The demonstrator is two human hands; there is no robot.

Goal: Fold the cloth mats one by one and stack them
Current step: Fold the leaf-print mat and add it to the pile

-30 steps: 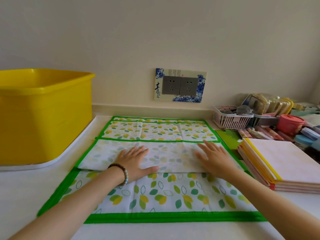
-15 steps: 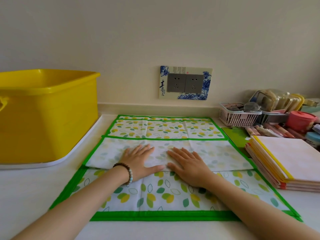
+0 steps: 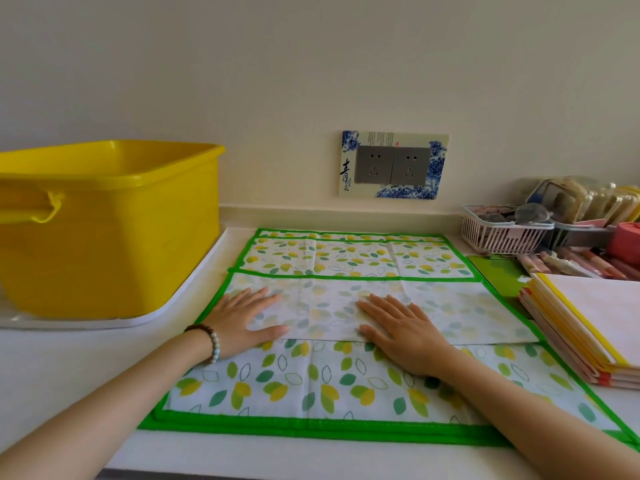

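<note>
Pressing down a fold in the leaf-print mat (image 3: pixel 332 379).
Lies spread on the surface (image 3: pixel 69 368) between yellow tub (image 3: pixel 114 244) and folded stack (image 3: pixel 588 327), with a pale flap (image 3: pixel 457 313) across the middle. Keeps left hand (image 3: pixel 242 320) and right hand (image 3: pixel 401 330) flat on it, fingers straight, grasping nothing. Calls next, likely, for folding the near edge over, corners matched.

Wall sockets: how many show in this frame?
2. The left socket and the right socket sit side by side in one decorated frame on the wall behind the green-edged mat. None looks hidden.
</note>
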